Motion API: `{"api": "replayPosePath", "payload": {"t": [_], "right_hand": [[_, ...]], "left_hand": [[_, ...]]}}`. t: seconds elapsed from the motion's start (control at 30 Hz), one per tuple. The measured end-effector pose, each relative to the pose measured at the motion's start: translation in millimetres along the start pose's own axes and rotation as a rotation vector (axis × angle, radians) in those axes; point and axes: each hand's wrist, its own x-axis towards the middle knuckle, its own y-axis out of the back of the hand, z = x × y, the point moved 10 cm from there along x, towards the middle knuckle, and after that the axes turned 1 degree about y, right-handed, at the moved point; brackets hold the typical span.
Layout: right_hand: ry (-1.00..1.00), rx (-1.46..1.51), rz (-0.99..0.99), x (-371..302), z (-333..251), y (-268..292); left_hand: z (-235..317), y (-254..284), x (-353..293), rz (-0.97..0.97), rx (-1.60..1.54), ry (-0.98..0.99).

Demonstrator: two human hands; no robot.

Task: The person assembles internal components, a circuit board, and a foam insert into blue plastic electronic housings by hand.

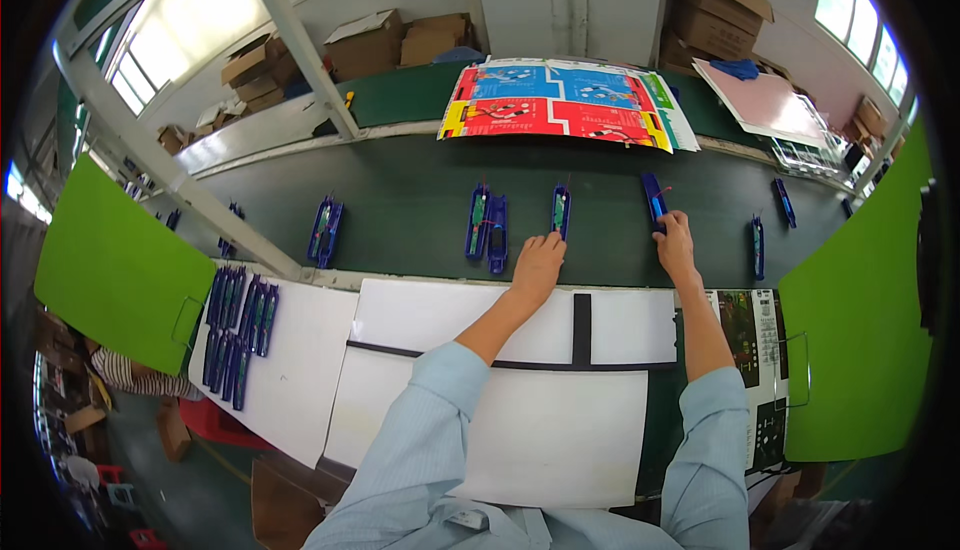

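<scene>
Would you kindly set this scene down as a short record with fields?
Left hand: at the near end of a blue casing with a green board inside
Right hand: holds the near end of another blue casing, with a red wire
Under both casings: dark green surface
Far left: casing stack on a white sheet
Sides: lime panels
Behind: printed sheets, cartons

Smooth, faintly glossy plastic is being shown by the blue casings [498,212], while a smooth, matt finish is being presented by the dark green counter [400,180]. A bright gloss is being reflected off the pink board [775,110]; dull cardboard is being seen in the boxes [715,10], soft cloth in the sleeves [425,420].
</scene>
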Motion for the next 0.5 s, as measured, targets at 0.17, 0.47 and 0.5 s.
{"api": "replayPosePath", "payload": {"t": [0.17,0.47,0.5], "right_hand": [[-0.066,0.409,-0.118,-67,-74,21],[0.123,0.752,-0.379,-337,-271,80],[0.137,0.745,-0.427,-350,-280,76]], "left_hand": [[41,70,-31,0.07,-0.071,-0.162],[131,176,-271,-0.174,-0.104,-0.09],[137,178,-287,-0.189,-0.113,-0.099]]}}
